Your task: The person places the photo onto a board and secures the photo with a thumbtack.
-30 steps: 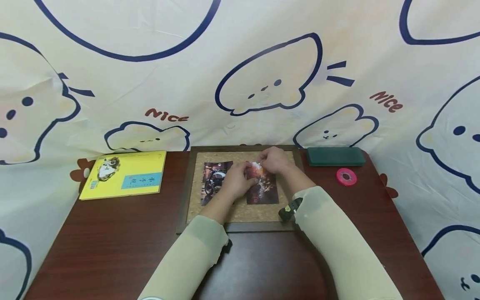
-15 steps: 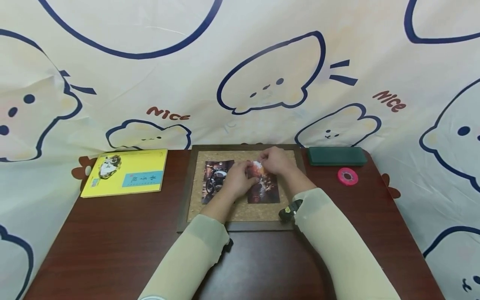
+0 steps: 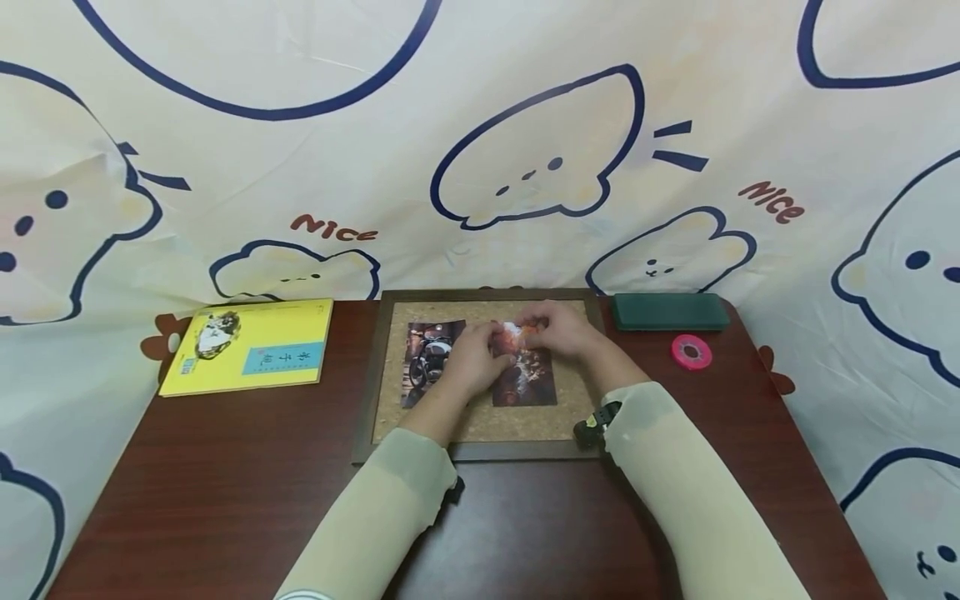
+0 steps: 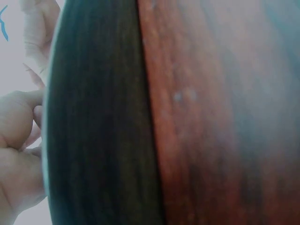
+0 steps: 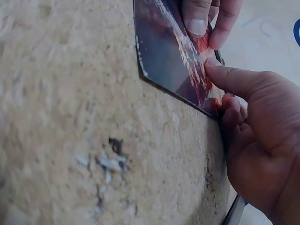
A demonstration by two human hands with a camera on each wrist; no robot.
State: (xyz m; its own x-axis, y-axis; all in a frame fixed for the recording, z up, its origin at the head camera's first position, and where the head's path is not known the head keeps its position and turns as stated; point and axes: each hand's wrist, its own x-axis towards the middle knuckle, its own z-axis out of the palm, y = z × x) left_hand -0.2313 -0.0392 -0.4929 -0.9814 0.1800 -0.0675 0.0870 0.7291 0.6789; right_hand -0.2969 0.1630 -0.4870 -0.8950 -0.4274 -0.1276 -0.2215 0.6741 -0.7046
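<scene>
Both hands meet at the top part of a dark photo with an orange glow, on a framed cork board. My left hand holds its left side with bent fingers and thumb. From the right, my right hand grips the upper corner. In the right wrist view, the right thumb lies on the face of the photo, its other fingers curled at the edge. A second photo, of a motorcycle, lies on the cork left of my left hand, which partly covers it.
A yellow book lies on the brown table to the left. A green case and a pink ring-shaped item lie to the right. A patterned cloth hangs behind. The left wrist view mostly shows the board's frame.
My right hand has shifted slightly right and toward me, its fingers now lower over the photo's upper corner. The left hand and both photos have stayed in place.
</scene>
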